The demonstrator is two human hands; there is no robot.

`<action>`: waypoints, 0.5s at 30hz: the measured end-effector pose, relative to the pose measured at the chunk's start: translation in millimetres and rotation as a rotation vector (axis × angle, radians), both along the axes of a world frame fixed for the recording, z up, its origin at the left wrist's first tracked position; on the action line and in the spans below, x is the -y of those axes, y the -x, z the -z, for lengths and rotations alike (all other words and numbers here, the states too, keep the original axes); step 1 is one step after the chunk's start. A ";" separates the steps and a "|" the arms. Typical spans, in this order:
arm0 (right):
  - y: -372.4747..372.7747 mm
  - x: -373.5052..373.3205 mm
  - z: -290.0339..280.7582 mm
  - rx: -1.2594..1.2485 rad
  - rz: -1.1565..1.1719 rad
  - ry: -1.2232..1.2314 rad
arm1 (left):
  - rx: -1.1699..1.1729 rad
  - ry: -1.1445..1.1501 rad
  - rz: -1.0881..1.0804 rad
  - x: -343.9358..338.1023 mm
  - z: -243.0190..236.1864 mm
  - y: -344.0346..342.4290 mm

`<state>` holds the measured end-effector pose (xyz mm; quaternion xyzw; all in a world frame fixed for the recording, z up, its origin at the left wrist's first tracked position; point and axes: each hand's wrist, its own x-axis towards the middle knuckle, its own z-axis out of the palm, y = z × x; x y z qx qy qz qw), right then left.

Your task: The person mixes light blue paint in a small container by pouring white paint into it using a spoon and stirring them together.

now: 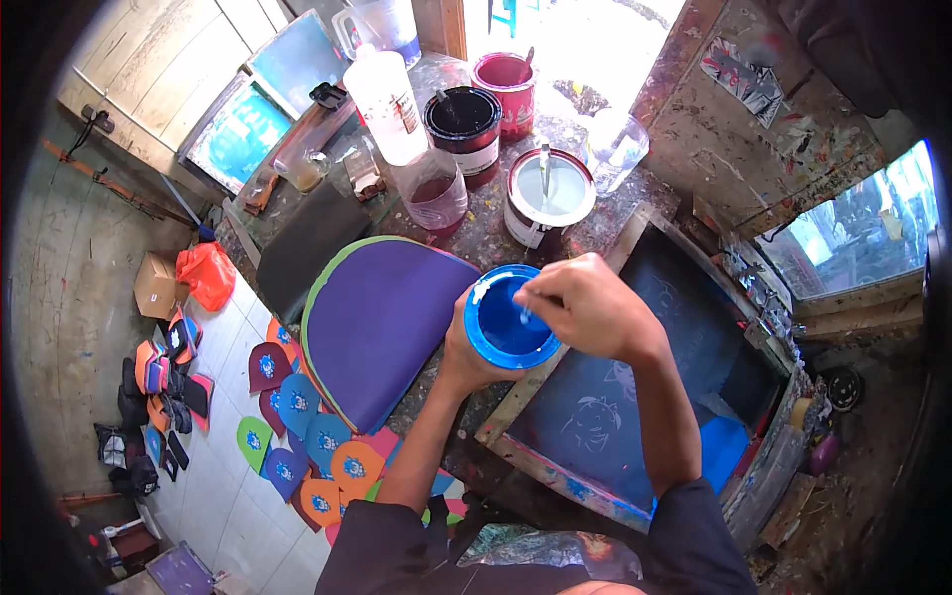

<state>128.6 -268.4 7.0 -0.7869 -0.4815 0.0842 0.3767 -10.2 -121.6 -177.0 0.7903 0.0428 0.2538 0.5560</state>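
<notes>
A: What are the fingers doing?

B: On the right hand (600, 307) they are drawn in close together, thumb against forefinger, pinching a pale thin thing (527, 315) over the blue tub (554, 349). Most of it is hidden by the hand, so I can't tell what it is.

A: And the left hand (464, 349)?

B: It is curved around the near left side of the tub, grasping it; some of its fingers are out of sight behind the wall.

A: Which way does the tub point?

B: Its round mouth faces up toward the camera, so its long axis runs roughly along our view. I can't judge the exact tilt. Blue paint (504, 325) shows inside.

A: The pale thing's axis?

B: Too little shows to say.

A: Where is the tub?

B: In front of the person, between a purple sheet (387, 307) on the left and a framed screen (605, 392) on the right.

A: Farther out?

B: Beyond it, on the table (613, 220), stand a can of white paint (551, 188), a black one (464, 114) and a red one (506, 79). Round-topped coloured pieces (359, 466) with blue prints overlap at lower left.
</notes>
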 end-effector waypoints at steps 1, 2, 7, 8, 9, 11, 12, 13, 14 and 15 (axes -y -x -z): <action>-0.8 2.6 -4.1 -0.068 -0.040 0.029 | -0.012 0.007 0.000 0.2 0.5 -0.5; -0.8 3.7 -7.2 -0.142 -0.089 0.058 | -0.016 0.007 -0.005 0.9 -0.6 -0.6; 1.3 5.7 -2.3 -0.099 -0.096 -0.026 | -0.024 0.021 0.009 -3.6 2.3 1.9; 1.8 8.4 -8.2 -0.153 -0.132 -0.032 | -0.029 0.023 0.004 -3.0 -0.7 1.6; 0.2 12.9 -12.2 -0.160 -0.064 -0.097 | -0.015 -0.007 0.003 -2.5 -3.7 0.7; -3.8 17.8 -16.5 -0.194 0.095 -0.147 | -0.009 -0.036 -0.002 -1.5 -9.4 -0.6; -7.8 20.4 -13.4 -0.129 0.106 -0.201 | 0.021 -0.045 -0.002 -0.9 -10.9 -0.9; -9.6 22.7 -12.4 -0.136 0.101 -0.200 | 0.051 -0.055 -0.003 -1.2 -12.5 -0.9; -10.5 25.5 -11.6 -0.245 0.181 -0.179 | 0.042 -0.050 -0.010 -1.1 -12.6 -0.3; -11.5 28.3 -10.1 -0.353 0.261 -0.156 | 0.040 -0.048 0.001 -1.3 -12.8 0.3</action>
